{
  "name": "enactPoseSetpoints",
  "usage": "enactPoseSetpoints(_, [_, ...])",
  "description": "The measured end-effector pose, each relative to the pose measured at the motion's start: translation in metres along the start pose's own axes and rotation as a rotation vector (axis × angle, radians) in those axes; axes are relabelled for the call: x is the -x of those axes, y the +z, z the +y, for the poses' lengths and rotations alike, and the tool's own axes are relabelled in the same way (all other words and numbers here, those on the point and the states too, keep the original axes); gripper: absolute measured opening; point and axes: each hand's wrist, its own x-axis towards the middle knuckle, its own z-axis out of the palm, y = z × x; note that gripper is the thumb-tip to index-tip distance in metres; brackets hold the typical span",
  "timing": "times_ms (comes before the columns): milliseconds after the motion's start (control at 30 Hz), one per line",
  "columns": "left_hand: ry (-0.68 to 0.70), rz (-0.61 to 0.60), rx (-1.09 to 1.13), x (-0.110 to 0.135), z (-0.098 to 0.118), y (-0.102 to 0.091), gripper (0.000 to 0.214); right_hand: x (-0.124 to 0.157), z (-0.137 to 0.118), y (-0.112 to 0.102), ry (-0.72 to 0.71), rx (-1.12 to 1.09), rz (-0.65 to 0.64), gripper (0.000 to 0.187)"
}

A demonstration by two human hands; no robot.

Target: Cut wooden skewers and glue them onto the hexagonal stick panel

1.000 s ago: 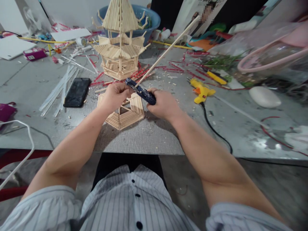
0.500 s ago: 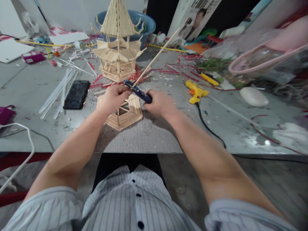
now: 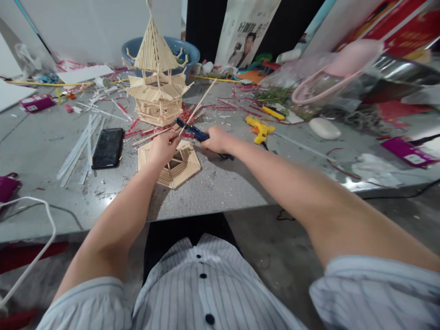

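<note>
In the head view, the left hand (image 3: 166, 145) pinches the lower end of a stick (image 3: 202, 99), while the right hand (image 3: 217, 139) grips a blue tool (image 3: 198, 133) crossing it. A wooden frame (image 3: 184, 172) lies on the table (image 3: 233, 183) by the left hand, before the tower (image 3: 160, 94)

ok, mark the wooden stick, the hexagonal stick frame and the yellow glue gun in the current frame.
Wooden stick (image 3: 202, 100): head view, middle of its shaft.
Hexagonal stick frame (image 3: 184, 171): head view, slats on its near right side.
Yellow glue gun (image 3: 260, 129): head view, its body.
</note>
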Motion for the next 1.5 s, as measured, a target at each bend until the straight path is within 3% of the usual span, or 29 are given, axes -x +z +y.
enactPoseSetpoints(200, [0.025, -0.009, -0.161, 0.000, -0.011, 0.001, 0.032, -0.010, 0.011, -0.002, 0.265, -0.258, -0.134, 0.013])
enactPoseSetpoints(367, [0.031, -0.020, -0.200, 0.002, -0.011, 0.000, 0.030, -0.017, 0.021, 0.000, 0.378, -0.378, -0.239, 0.017])
enactPoseSetpoints(633, [-0.028, -0.035, -0.267, 0.001, -0.013, -0.001, 0.029, -0.025, 0.013, 0.002, 0.379, -0.278, -0.221, 0.017])
enactPoseSetpoints(833, [-0.018, -0.058, -0.268, 0.001, -0.016, 0.000, 0.026, -0.028, 0.016, 0.010, 0.323, -0.258, -0.091, 0.018])
enactPoseSetpoints(1067, [-0.008, -0.063, -0.270, 0.000, -0.016, 0.001, 0.026, -0.029, 0.021, 0.011, 0.346, -0.323, -0.123, 0.016])
enactPoseSetpoints(1333, [-0.012, -0.094, -0.260, 0.003, -0.011, -0.002, 0.029, -0.012, 0.034, 0.006, 0.426, -0.771, -0.165, 0.015])
enactPoseSetpoints(1500, [0.009, -0.099, -0.251, 0.004, -0.010, -0.002, 0.029, -0.006, 0.060, -0.004, 0.374, -1.135, -0.299, 0.020])
